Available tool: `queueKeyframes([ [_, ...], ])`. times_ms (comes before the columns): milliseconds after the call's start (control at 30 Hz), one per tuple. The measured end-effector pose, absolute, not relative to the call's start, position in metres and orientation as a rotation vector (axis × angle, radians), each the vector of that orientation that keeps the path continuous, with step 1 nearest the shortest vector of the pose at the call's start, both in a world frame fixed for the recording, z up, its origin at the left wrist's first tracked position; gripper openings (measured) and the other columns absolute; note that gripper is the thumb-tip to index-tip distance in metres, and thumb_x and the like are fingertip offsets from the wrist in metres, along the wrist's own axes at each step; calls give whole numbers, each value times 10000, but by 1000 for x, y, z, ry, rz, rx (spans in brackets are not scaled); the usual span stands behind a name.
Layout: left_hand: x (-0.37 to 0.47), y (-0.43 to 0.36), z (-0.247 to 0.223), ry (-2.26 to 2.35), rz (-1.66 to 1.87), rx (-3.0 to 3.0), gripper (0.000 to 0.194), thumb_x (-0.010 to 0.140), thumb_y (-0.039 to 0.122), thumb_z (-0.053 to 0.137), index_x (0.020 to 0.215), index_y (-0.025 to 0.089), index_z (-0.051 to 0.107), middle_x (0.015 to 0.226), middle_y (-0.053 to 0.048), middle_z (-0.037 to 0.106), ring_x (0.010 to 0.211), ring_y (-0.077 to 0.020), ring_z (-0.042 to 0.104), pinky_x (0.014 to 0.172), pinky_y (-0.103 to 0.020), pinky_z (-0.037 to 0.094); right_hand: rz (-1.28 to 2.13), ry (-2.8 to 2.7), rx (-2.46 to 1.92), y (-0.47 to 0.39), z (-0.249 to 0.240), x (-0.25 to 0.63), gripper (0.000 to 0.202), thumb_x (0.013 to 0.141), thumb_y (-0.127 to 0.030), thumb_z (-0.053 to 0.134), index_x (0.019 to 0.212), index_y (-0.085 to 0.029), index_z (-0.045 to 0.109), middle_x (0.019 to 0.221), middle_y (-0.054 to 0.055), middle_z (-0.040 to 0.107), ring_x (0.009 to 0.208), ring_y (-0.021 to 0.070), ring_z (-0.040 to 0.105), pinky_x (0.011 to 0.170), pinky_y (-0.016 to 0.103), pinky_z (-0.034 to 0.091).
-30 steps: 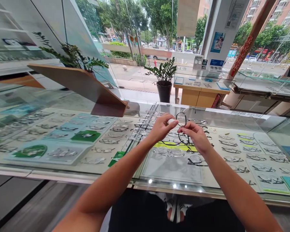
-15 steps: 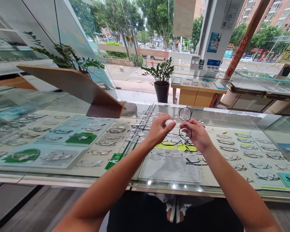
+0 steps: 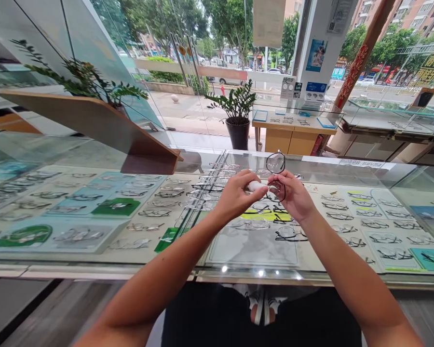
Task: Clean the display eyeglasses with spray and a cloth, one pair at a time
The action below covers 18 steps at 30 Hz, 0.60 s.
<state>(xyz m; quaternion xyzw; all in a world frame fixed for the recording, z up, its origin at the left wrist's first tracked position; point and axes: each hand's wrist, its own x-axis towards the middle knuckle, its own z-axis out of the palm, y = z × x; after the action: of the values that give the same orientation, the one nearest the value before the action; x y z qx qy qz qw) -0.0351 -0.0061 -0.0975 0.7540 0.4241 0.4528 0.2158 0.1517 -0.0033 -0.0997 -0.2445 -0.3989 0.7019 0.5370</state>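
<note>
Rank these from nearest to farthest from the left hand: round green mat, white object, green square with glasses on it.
1. White object: in the left hand.
2. Green square: off to its left.
3. Round green mat: farther left.

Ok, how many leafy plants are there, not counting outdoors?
2: the potted plant in the dark pot, upper centre, and the bushy plant behind the slanted wooden board, which may hide more.

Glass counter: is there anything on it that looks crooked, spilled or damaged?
Nothing clearly stands out. The glasses lie in mostly orderly rows, with no visible spill or breakage. The bright spots look like reflected lights.
</note>
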Motion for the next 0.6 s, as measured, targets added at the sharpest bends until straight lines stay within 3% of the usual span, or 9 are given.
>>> queueKeyframes([
  [167,-58,11,-88,1188,1377,1858,578,871,754,485,715,209,599,730,-29,585,699,-179,529,667,-332,431,1680,-922,-588,-2,-100,158,272,747,-341,884,757,-235,634,900,-24,764,812,105,675,764,202,579],
  [333,-108,45,-83,1357,1649,1558,624,809,819,477,713,210,576,676,-33,548,605,-160,487,607,-327,429,1673,-904,-589,1,-99,161,232,765,-333,855,778,-240,643,925,-13,761,825,123,686,769,228,611],
  [433,-141,64,-86,1541,1716,1286,460,852,657,522,770,207,570,728,-40,584,683,-178,587,647,-313,490,1690,-899,-561,1,-96,162,239,747,-337,873,770,-235,658,910,-21,758,826,112,688,769,217,609],
  [533,-169,77,-93,1695,1683,1181,177,800,374,604,825,206,557,722,-17,571,696,-181,604,652,-305,506,1707,-886,-537,0,-94,162,247,717,-333,898,760,-231,678,886,-27,755,826,104,688,759,206,605],
  [600,-182,82,-99,1809,1645,1152,110,790,289,595,843,205,548,718,-7,578,704,-181,613,692,-312,527,1712,-882,-538,0,-94,164,236,718,-321,899,760,-231,684,880,-28,751,832,104,687,749,202,600],
])
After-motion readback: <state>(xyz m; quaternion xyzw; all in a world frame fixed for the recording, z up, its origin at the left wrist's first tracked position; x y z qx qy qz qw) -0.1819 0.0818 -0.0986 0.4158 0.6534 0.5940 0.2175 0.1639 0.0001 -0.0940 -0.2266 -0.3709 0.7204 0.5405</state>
